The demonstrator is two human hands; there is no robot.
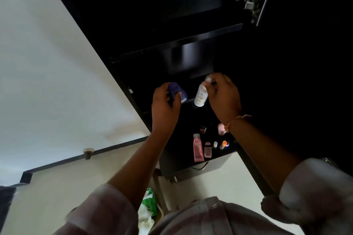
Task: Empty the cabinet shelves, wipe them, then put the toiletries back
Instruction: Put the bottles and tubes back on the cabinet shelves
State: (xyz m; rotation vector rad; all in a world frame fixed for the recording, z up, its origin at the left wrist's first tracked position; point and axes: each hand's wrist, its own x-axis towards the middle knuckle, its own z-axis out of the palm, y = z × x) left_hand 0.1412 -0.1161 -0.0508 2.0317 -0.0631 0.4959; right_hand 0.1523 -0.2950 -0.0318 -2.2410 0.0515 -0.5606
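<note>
The dark cabinet (172, 53) stands open in front of me, its shelves almost black. My left hand (165, 105) is raised at a middle shelf and grips a blue-purple container (176, 89). My right hand (223, 95) holds a white bottle (201, 96) by its top, and the bottle hangs tilted at the same height. Lower down, on a dark surface (181, 154), stand a pink tube (197, 148), a small pink bottle (207, 149), a dark jar (203, 129), a pink round item (221, 129) and small orange-capped bottles (223, 144).
A metal hinge (250, 2) sits at the cabinet's upper right. A pale wall (47, 72) fills the left side. On the floor below lies a green and white bag (149, 208). A metal handle (198, 168) shows under the dark surface.
</note>
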